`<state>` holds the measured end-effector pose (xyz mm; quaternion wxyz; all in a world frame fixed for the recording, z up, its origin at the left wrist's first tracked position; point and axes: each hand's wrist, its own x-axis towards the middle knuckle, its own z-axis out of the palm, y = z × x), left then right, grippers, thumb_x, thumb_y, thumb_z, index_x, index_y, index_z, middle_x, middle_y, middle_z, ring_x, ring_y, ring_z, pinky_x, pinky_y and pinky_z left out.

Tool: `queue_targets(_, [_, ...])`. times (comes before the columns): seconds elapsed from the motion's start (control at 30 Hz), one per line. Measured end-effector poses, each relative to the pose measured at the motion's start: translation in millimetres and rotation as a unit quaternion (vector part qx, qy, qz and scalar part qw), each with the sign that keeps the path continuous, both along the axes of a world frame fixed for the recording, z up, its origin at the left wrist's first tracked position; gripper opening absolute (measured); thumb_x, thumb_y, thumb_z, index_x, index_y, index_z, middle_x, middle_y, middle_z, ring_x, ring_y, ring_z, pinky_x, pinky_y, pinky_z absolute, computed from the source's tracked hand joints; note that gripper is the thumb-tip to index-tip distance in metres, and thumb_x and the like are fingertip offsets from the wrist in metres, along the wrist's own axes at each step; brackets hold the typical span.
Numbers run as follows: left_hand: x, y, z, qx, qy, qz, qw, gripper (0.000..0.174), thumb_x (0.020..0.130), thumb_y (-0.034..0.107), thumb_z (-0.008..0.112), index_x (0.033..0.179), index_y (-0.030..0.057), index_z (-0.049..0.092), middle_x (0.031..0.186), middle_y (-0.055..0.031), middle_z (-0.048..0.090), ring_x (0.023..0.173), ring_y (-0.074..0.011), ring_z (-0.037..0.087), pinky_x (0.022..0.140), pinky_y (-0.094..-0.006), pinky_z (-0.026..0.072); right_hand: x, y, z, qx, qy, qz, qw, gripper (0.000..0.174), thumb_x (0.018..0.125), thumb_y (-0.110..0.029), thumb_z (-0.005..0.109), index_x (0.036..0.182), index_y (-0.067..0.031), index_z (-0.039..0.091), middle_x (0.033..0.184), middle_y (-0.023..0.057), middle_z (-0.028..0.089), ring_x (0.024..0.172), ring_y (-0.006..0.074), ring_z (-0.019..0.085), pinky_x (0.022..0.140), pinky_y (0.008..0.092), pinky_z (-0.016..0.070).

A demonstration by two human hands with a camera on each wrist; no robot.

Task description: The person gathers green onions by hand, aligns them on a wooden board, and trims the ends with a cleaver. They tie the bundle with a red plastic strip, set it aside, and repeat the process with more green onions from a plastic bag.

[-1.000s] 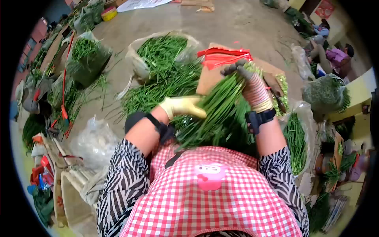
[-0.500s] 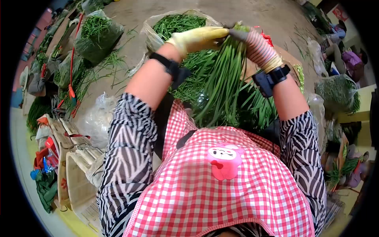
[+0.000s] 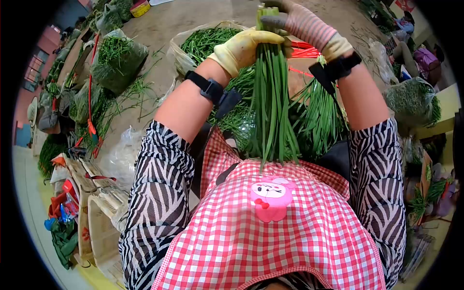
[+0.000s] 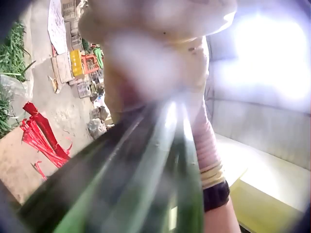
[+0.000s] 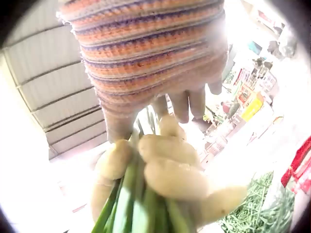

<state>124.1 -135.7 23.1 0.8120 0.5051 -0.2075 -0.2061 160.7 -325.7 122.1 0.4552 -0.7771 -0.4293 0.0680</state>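
A bunch of long, flat green leaves that look like garlic chives hangs upright in front of the apron, its stem ends at the top. My left hand, in a yellow glove, grips it below the stem ends; the right wrist view shows the glove's fingers wrapped round the stems. Higher up, my right hand, in a striped glove with grey fingers, holds the stem ends between thumb and fingers. Another heap of chives lies beside the bunch, over the lap.
A plastic bag full of chives stands ahead, with loose ones by it. Red strips lie on a cardboard sheet. To the left are another filled bag and a chair. A person sits at the far right.
The bunch has been raised from a slant near the lap to hanging upright. My left hand has moved up from beside the leaves and now grips the bunch below my right hand.
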Motion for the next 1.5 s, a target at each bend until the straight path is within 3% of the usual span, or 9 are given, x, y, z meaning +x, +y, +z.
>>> queue_targets(0.1, [1.0, 10.6, -6.1, -0.044, 0.023, 0.148, 0.988, 0.033, 0.101, 0.014, 0.061, 0.128, -0.0034, 0.065, 0.125, -0.02, 0.07, 0.115, -0.0309, 0.07, 0.099, -0.0446, 0.0582, 2.2, -21.4, -34.7, 0.105, -0.111, -0.102, 0.983, 0.035, 0.101, -0.021, 0.07, 0.13, -0.002, 0.069, 0.12, 0.0068, 0.074, 0.108, 0.0152, 0.07, 0.097, 0.031, 0.0556])
queue_targets(0.17, [3.1, 28.3, -7.7, -0.089, 0.046, 0.162, 0.982, 0.028, 0.1, 0.011, 0.062, 0.122, -0.005, 0.067, 0.119, -0.0197, 0.073, 0.107, -0.0307, 0.072, 0.093, -0.0417, 0.0605, -36.4, -39.8, -49.8, 0.169, 0.117, -0.036, 0.978, 0.028, 0.097, -0.019, 0.073, 0.121, -0.0039, 0.074, 0.11, 0.0086, 0.077, 0.099, 0.0141, 0.073, 0.09, 0.0307, 0.0584])
queue_targets(0.37, [-3.1, 60.8, -10.4, -0.133, 0.083, 0.315, 0.936, 0.022, 0.098, 0.004, 0.062, 0.118, -0.0031, 0.062, 0.117, -0.02, 0.071, 0.11, -0.0357, 0.071, 0.099, -0.0518, 0.0601, -102.2, -48.9, -111.9, -0.062, -0.109, -0.011, 0.992, 0.026, 0.09, -0.011, 0.071, 0.116, -0.007, 0.074, 0.094, 0.0176, 0.075, 0.091, 0.0321, 0.073, 0.079, 0.0412, 0.058])
queue_targets(0.57, [-3.4, 71.5, -22.9, -0.182, 0.147, 0.325, 0.916, 0.021, 0.097, 0.004, 0.062, 0.115, -0.0033, 0.066, 0.115, -0.0201, 0.072, 0.112, -0.0359, 0.069, 0.103, -0.0588, 0.056, -104.4, -35.2, -127.6, -0.128, -0.36, -0.086, 0.92, 0.034, 0.086, -0.013, 0.065, 0.119, -0.012, 0.071, 0.08, 0.0138, 0.066, 0.074, 0.0362, 0.067, 0.065, 0.0503, 0.051])
queue_targets(0.83, [-16.8, 65.7, -36.9, -0.251, 0.151, 0.315, 0.903, 0.012, 0.094, 0.007, 0.07, 0.103, 0.0001, 0.068, 0.106, -0.0147, 0.073, 0.111, -0.0344, 0.07, 0.102, -0.0567, 0.0542, -102.6, -20.7, -125.1, -0.138, -0.417, -0.146, 0.886, 0.044, 0.086, -0.012, 0.064, 0.129, -0.0134, 0.067, 0.077, 0.012, 0.063, 0.067, 0.033, 0.064, 0.059, 0.047, 0.0483])
queue_targets(1.23, [-29.6, 66.0, -51.9, -0.241, 0.193, 0.342, 0.888, 0.005, 0.094, 0.005, 0.068, 0.098, 0.0031, 0.067, 0.099, -0.0108, 0.071, 0.104, -0.0304, 0.069, 0.106, -0.0586, 0.0537, -95.0, -12.1, -134.8, -0.154, -0.374, -0.096, 0.909, 0.015, 0.087, -0.016, 0.064, 0.099, -0.0109, 0.07, 0.069, 0.0116, 0.063, 0.065, 0.0335, 0.066, 0.058, 0.0475, 0.0507])
queue_targets(1.37, [-27.5, 78.1, -60.4, -0.224, 0.176, 0.392, 0.874, 0.008, 0.094, 0.01, 0.068, 0.091, 0.0031, 0.065, 0.092, -0.0114, 0.068, 0.095, -0.0315, 0.068, 0.106, -0.0557, 0.0548, -105.2, -14.0, -148.8, 0.144, -0.115, -0.126, 0.975, 0.018, 0.094, -0.019, 0.07, 0.102, -0.0035, 0.076, 0.081, 0.0169, 0.072, 0.076, 0.0333, 0.071, 0.071, 0.0409, 0.0571])
queue_targets(1.4, [-27.7, 86.3, -60.1, -0.257, 0.166, 0.383, 0.872, 0.01, 0.094, 0.01, 0.067, 0.091, 0.0017, 0.064, 0.092, -0.0133, 0.068, 0.094, -0.0327, 0.068, 0.108, -0.0546, 0.0542, -114.8, -25.1, -126.6, 0.118, 0.145, -0.13, 0.974, 0.023, 0.096, -0.019, 0.071, 0.111, -0.0021, 0.076, 0.092, 0.0161, 0.076, 0.082, 0.0247, 0.072, 0.077, 0.0351, 0.0569])
queue_targets(1.5, [-29.7, 118.5, -57.3, -0.263, 0.113, 0.399, 0.871, 0.01, 0.093, 0.01, 0.069, 0.093, 0.001, 0.065, 0.096, -0.0155, 0.07, 0.095, -0.0362, 0.069, 0.106, -0.0573, 0.0546, -119.0, -58.0, -119.4, 0.023, 0.232, 0.002, 0.972, 0.023, 0.094, -0.02, 0.074, 0.108, -0.0017, 0.078, 0.1, 0.0103, 0.079, 0.087, 0.0154, 0.073, 0.082, 0.031, 0.0571])
